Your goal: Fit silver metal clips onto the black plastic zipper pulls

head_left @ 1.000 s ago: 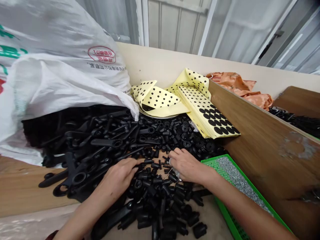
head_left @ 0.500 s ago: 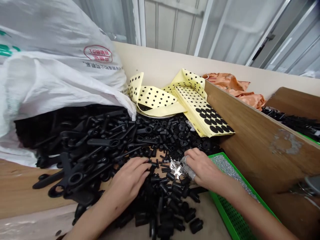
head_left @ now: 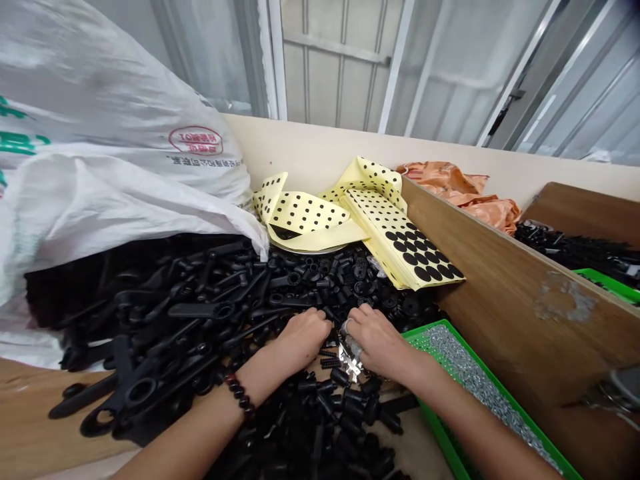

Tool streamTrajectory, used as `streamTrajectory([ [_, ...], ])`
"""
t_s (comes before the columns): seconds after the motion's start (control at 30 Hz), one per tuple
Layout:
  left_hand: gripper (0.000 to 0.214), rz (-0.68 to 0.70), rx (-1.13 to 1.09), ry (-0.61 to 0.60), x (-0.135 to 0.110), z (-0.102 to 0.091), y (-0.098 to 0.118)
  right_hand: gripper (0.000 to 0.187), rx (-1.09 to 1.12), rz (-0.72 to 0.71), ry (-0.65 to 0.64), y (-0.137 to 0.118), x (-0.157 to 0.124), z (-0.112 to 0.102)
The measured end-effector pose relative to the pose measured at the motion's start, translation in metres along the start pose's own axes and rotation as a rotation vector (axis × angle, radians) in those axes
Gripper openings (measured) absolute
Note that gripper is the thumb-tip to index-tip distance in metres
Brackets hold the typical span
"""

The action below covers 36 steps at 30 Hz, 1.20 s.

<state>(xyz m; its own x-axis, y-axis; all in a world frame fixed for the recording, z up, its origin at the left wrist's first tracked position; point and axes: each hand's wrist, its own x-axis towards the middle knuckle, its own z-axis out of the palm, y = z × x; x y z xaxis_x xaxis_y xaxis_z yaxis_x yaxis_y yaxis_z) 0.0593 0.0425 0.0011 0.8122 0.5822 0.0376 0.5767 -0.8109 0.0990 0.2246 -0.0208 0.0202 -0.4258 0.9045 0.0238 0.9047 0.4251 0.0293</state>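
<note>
My left hand (head_left: 306, 335) is closed, its fingertips bent down into small black plastic parts; what they pinch, if anything, is hidden. Just across from it, my right hand (head_left: 379, 343) is closed too, with a greyish crumpled wrap or bag at its fingers and a ring on one of them. Between and below the hands lie shiny silver metal pieces (head_left: 350, 365) and a few short ribbed black pieces (head_left: 329, 363). Black cylindrical parts (head_left: 345, 403) are heaped nearer to me. A beaded bracelet (head_left: 240, 397) circles my left wrist.
Long black handles (head_left: 200, 310) spill from a white sack (head_left: 125, 193) on the left. Yellow sheets with black dots (head_left: 385, 220) lie behind. To the right are a green tray (head_left: 435, 427) of small silvery parts and a wooden divider (head_left: 500, 287), with orange bags (head_left: 460, 190) beyond.
My left hand has moved right and inward among the small parts, its fingers curling closed. My right hand has shifted slightly left, closer to it. The view has tilted up a little.
</note>
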Motion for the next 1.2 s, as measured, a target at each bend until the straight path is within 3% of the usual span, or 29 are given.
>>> streamTrajectory([
  [0.23,0.019,0.014,-0.051,-0.011,0.010,0.008,-0.009,0.011,-0.007,-0.034,-0.006,-0.006,0.006,0.004],
  [0.5,0.021,-0.105,-0.209,0.061,-0.006,-0.007,-0.030,0.019,-0.039,-0.149,0.002,-0.015,0.023,0.017],
  [0.73,0.026,-0.145,-0.403,0.100,-0.013,-0.009,-0.022,0.017,-0.078,-0.235,0.002,-0.010,0.023,0.013],
  [0.9,0.024,-0.193,-0.595,0.150,-0.010,-0.010,-0.021,0.010,-0.085,-0.200,0.015,-0.004,0.013,0.002],
  [1.2,0.025,-0.295,-1.078,0.209,-0.003,-0.009,-0.009,0.007,0.016,-0.002,0.154,-0.003,0.008,-0.003],
])
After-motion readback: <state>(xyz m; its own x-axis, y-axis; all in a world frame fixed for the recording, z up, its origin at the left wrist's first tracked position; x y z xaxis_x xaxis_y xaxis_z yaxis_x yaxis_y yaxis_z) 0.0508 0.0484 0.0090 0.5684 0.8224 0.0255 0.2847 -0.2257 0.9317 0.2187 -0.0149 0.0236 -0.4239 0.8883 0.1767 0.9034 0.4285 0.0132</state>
